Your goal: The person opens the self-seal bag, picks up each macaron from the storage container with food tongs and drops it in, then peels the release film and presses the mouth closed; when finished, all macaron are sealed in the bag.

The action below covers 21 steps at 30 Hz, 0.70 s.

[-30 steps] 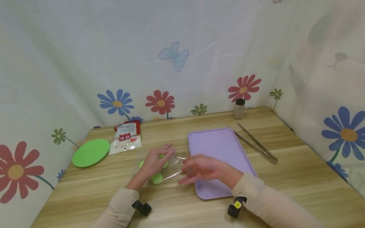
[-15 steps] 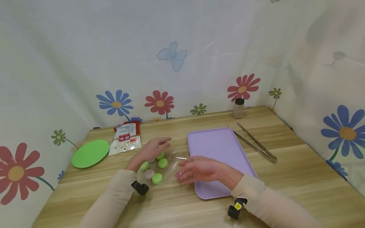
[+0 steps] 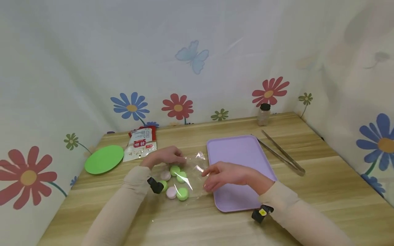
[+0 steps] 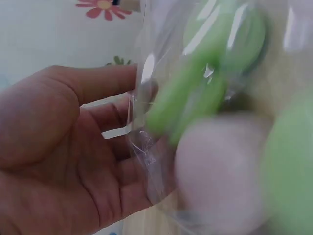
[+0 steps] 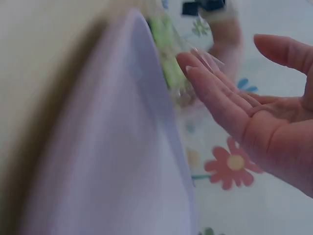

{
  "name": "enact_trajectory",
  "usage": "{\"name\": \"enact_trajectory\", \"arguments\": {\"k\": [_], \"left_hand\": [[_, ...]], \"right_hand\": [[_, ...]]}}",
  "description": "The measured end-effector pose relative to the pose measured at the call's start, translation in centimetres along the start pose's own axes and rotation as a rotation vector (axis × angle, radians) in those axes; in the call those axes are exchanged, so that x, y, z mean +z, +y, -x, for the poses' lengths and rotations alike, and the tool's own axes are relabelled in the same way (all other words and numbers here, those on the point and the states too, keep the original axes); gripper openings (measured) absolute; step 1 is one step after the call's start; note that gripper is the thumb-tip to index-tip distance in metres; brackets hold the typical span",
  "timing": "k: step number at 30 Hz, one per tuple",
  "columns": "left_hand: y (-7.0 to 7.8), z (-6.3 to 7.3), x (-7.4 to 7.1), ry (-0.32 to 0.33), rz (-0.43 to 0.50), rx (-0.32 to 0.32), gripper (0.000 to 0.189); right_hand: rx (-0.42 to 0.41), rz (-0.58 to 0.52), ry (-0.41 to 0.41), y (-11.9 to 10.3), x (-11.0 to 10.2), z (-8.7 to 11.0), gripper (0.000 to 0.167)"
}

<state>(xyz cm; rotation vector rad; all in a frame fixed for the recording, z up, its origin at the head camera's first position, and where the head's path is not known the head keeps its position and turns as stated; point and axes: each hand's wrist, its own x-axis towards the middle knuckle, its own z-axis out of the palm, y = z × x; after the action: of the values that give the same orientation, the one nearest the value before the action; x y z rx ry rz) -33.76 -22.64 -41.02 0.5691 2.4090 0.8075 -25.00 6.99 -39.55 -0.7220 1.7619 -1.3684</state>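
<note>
From where I stand, the clear bag (image 3: 195, 182) lies on the worktop (image 3: 172, 225), just left of the purple tray (image 3: 237, 153); green rounds (image 3: 183, 193) and pale pink rounds (image 3: 172, 192) show through the film, bunched toward its left part; glare confuses the edges, so I cannot tell where the bag's mouth is. The left hand (image 3: 163, 155) bends over the bag's far edge on the left, thumb and fingers partly curled; its wrist view shows fingers behind the film, yet I cannot tell whether they pinch it or merely touch it. The right hand (image 3: 229, 173) is loosely spread over the tray's left rim, thumb well apart from the fingers, with hold of nothing that I can see; its fingertips are near the bag's right edge, and whether they touch it is unclear.

The step in hand looks to be handling the film; to do it well, I would take a thin fold of film alone, away from the rounds, as they look easy to crush; the film seems slippery, so a light pinch of thumb and forefinger should serve better than a broad grasp; steadying the opposite edge with the right hand would likely keep the rounds from tumbling together; slow, low movement beside the tray's raised rim should avoid snagging.
</note>
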Motion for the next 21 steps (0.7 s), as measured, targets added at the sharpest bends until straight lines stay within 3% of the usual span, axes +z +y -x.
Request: {"name": "enact_trajectory", "arguments": {"k": [4,8,11,17,21], "left_hand": [[-1.4,2.6,0.7,-0.116,0.231,-0.049,0.027],[-2.6,4.4,1.5,-0.163,0.381,0.007,0.025],[-3.2,5.0,2.0,-0.126,0.440,0.030,0.027],[-4.5,5.5,3.0,0.072,0.477,-0.026,0.023],[-5.4,5.7,3.7,0.090,0.551,-0.018,0.019]], "right_hand": [[-0.002,0.223,0.104,-0.8,-1.6,0.6,0.047],[-0.048,0.419,0.153,-1.4,-2.7,0.6,0.046],[-0.103,0.536,0.159,-1.5,-3.1,0.1,0.046],[-0.132,0.728,0.150,-0.8,-3.5,-1.6,0.035],[-0.107,0.803,0.130,-0.6,-3.4,-2.4,0.032]]}}
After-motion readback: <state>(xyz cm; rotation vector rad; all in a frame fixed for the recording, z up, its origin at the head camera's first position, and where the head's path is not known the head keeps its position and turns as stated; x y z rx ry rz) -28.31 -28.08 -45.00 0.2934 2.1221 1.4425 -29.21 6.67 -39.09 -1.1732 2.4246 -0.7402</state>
